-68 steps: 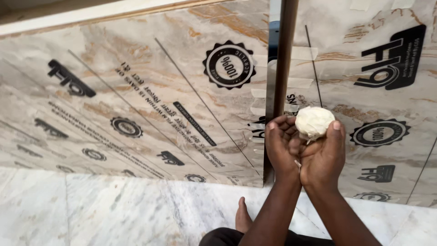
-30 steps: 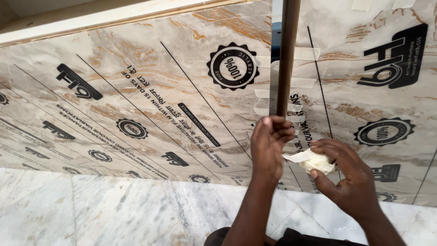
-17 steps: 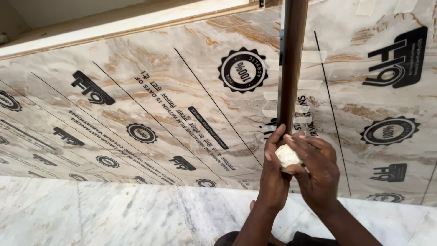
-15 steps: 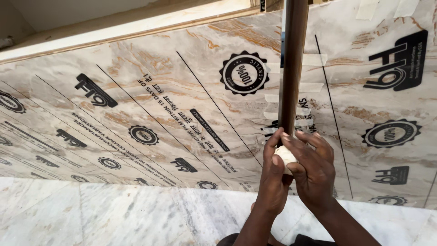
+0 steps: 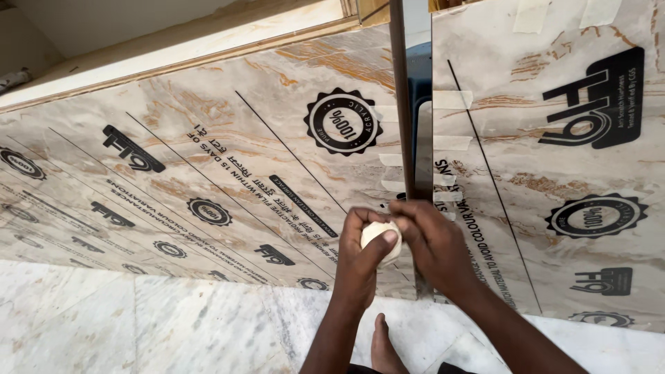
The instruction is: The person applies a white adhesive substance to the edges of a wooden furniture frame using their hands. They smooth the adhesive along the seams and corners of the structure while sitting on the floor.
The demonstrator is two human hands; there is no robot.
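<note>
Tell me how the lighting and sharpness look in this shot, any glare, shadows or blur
Head view: soft, even daylight, no hard shadows; the film-covered panel shows only a faint sheen, no strong glare; the left hand and right hand around the white lump are reasonably sharp; the vertical strip looks glossy; panel lines bow slightly toward the left edge, wide-angle distortion.

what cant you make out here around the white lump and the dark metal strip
- Head view: most of the white rounded lump is wrapped by the left hand and right hand; its material is unclear.
- The dark vertical metal strip is hidden behind both hands lower down.
- Its top leaves the frame's upper edge.
</note>
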